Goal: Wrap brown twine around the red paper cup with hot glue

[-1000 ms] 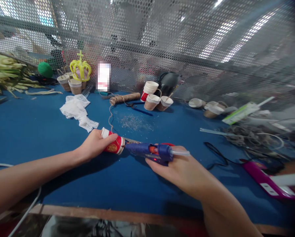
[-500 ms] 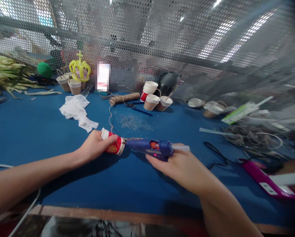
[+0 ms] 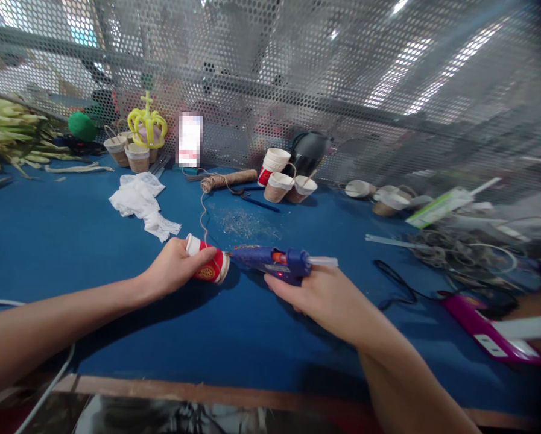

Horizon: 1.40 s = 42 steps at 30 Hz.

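My left hand (image 3: 173, 265) is closed around a red and white paper cup (image 3: 210, 271) lying on its side, its base turned to the right. A strand of twine (image 3: 204, 220) runs from the cup, under my thumb, back to a twine roll (image 3: 229, 179). In my right hand (image 3: 318, 295) is a blue hot glue gun (image 3: 270, 262) with a lit red light and a clear glue stick poking out behind. Its nozzle is at the cup's base edge; whether they touch I cannot tell.
A crumpled white cloth (image 3: 143, 202) lies left of the twine. Stacked paper cups (image 3: 274, 163) and twine-wrapped cups (image 3: 278, 187) stand at the back, near dark pliers (image 3: 256, 200). On the right are a purple power strip (image 3: 482, 328) and tangled grey cord (image 3: 455, 247).
The glue gun has shifted slightly left and tilted a little in my right hand, its nozzle staying by the cup's base edge. My left hand and the cup look unchanged.
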Tool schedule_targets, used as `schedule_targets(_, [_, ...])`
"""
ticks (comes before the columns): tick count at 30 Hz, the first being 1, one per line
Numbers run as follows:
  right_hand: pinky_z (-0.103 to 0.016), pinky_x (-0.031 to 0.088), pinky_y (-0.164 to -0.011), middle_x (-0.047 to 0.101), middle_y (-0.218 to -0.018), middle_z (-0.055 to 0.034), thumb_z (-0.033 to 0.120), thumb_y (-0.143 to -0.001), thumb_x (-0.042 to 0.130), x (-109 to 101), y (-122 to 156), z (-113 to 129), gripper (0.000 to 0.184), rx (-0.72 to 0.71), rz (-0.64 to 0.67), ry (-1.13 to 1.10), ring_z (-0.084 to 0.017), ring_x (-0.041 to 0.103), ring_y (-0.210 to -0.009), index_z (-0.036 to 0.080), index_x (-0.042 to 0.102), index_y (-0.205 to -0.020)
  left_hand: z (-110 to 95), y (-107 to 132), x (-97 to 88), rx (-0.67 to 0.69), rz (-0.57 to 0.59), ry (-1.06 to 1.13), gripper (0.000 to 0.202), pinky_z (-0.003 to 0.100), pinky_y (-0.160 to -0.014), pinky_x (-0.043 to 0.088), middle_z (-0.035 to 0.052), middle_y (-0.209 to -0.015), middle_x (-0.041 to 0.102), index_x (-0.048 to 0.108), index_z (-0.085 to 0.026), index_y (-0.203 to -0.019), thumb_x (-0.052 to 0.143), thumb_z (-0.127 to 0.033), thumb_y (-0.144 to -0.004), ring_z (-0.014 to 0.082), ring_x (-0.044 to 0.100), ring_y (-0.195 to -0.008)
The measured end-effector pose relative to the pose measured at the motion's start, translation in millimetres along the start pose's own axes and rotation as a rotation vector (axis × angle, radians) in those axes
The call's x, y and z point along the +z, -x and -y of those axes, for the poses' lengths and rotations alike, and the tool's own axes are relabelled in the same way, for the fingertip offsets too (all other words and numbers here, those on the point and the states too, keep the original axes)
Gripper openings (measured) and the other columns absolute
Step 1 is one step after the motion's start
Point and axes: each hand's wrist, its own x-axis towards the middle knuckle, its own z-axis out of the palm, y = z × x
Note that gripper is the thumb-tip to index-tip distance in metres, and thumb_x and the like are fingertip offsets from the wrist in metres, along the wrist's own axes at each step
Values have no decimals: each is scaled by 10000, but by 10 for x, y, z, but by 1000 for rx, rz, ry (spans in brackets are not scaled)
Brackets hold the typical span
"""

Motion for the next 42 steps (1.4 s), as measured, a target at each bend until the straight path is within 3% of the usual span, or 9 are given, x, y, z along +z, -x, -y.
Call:
schedule_targets(6, [-233,341,-422,453,-391,50,241,-752,484,12,-32,1,281,20,11,14,-101,442,-393,200,435,-479,-16,4,-6,7,25,-32,393,213,-418,218,-41,-484,366,457,-152,-522,514,-489,-715,77,296,-460])
schedule_targets(15, [-220,346,-418,455,-387,52,226,-740,488,39,-74,9,263,-46,-24,22,-100,448,-410,202,442,-482,-3,9,-3,3,25,-21,395,209,-422,226,-41,-490,373,447,-156,-522,519,-499,-705,78,305,-462])
schedule_targets(21, [-216,363,-413,482,-404,49,238,-761,476,36,-60,-11,222,-2,-20,-29,-101,476,-398,198,499,-543,-17,21,3,6,18,-23,389,208,-419,224,-46,-481,363,425,-163,-503,519,-484,-704,75,296,-455])
schedule_targets(28, [-211,350,-387,471,-383,51,233,-748,491,31,-62,-17,270,20,13,-48,-93,463,-369,201,438,-485,-20,16,-3,9,17,-31,404,210,-410,205,-52,-463,342,413,-168,-487,521,-494,-699,72,278,-441])
schedule_targets(33, [-221,347,-391,458,-378,53,234,-747,486,19,-49,-2,280,46,19,-6,-93,448,-365,200,434,-474,-24,17,-9,1,23,-28,395,207,-414,216,-46,-475,371,443,-158,-506,520,-493,-701,75,297,-451])
schedule_targets(42, [-229,347,-433,444,-389,55,215,-756,452,1,15,-13,269,-37,5,20,-91,428,-391,201,427,-489,-7,-6,-2,-11,12,-3,366,210,-428,265,-21,-486,478,563,-125,-570,541,-465,-702,87,371,-453])
